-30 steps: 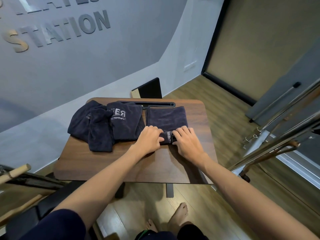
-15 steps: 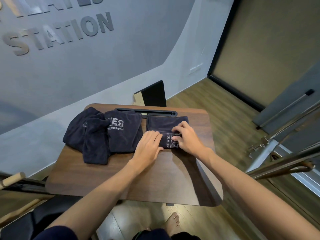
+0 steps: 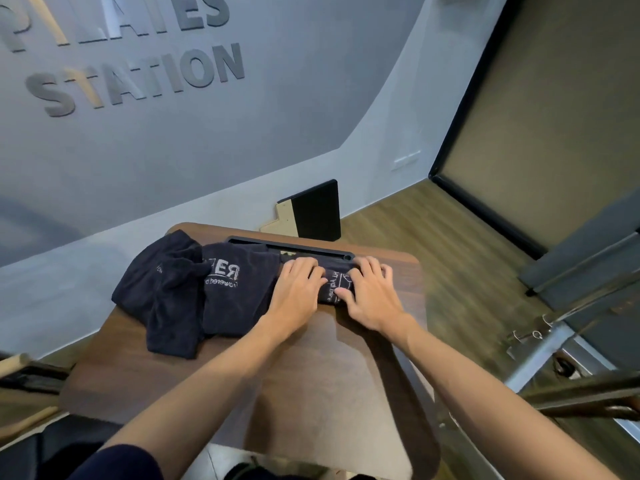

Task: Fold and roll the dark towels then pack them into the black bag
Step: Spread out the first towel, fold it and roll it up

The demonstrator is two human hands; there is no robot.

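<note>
Towels, dark navy: a loose pile (image 3: 194, 292) is lying on the wooden counter (image 3: 214, 386) toward its 10 o'clock corner, white lettering showing on the top piece. One more towel, rolled into a tight bundle (image 3: 335, 285), is sitting at the counter's 12 o'clock edge, just beside the pile and touching a black slotted rail (image 3: 294, 244) that is running along that edge. White print is showing on the bundle between the two hands.

Left hand (image 3: 298, 289) is pressing palm-down on the bundle's 9 o'clock end, fingers (image 3: 304, 266) curled over the top of the roll and reaching toward the rail. Right hand (image 3: 370, 292) is pressing on the 3 o'clock end, fingers (image 3: 372, 268) likewise wrapped over the roll, thumb lying along its near side. Both hands are closed around the bundle, holding it against the counter.

A black panel (image 3: 317, 211) is leaning against the grey wall beyond the counter at 12 o'clock. Raised lettering (image 3: 138, 77) is standing on the wall at 11 o'clock. Metal frame parts (image 3: 540, 344) are blurred at 3 o'clock.
</note>
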